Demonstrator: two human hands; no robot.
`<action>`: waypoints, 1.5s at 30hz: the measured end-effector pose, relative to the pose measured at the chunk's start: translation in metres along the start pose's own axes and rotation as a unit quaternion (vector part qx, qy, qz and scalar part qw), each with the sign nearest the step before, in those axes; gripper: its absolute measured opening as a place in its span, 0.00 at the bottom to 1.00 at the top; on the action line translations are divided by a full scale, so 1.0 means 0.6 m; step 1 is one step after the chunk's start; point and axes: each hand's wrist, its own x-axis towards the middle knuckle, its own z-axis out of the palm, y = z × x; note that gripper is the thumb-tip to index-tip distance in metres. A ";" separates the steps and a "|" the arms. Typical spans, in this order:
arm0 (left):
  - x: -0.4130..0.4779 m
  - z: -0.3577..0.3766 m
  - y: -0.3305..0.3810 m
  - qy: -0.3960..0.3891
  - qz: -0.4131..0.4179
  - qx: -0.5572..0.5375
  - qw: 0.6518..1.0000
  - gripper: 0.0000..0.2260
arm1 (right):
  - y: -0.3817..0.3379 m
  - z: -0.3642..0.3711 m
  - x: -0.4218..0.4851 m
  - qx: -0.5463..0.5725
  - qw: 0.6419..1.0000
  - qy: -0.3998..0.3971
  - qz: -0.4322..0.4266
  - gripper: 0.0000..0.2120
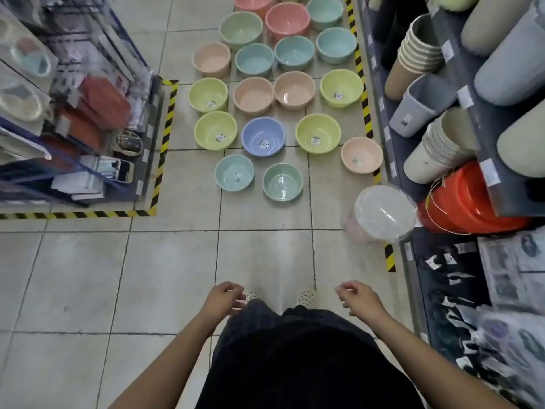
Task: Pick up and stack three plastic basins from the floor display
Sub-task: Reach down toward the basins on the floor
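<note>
Nineteen basins (263,136), two hands (224,296)

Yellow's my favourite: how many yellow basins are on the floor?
4 yellow basins: two flank the purple-blue basin, two end the row behind it. Another may be cut off at the top.

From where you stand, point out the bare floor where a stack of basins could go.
The floor is bare between the shoes and the two nearest basins, teal and green. Left of that, it stays bare up to the striped tape. Beyond, the basins sit packed together.
</note>
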 end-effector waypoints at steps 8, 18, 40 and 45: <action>0.040 -0.041 0.042 0.067 -0.035 -0.023 0.997 0.08 | -0.149 -0.024 0.061 -0.061 0.996 -0.047 -0.046 0.12; 0.218 -0.101 0.235 0.055 -0.053 -0.043 0.996 0.08 | -0.380 -0.014 0.219 -0.061 0.993 -0.084 -0.059 0.11; 0.773 -0.111 0.681 0.006 0.013 0.026 1.000 0.11 | -0.585 -0.073 0.747 0.033 0.995 0.025 0.093 0.09; 0.957 -0.050 0.632 0.024 0.003 0.030 0.999 0.11 | -0.546 -0.043 0.934 0.007 0.995 0.031 0.091 0.17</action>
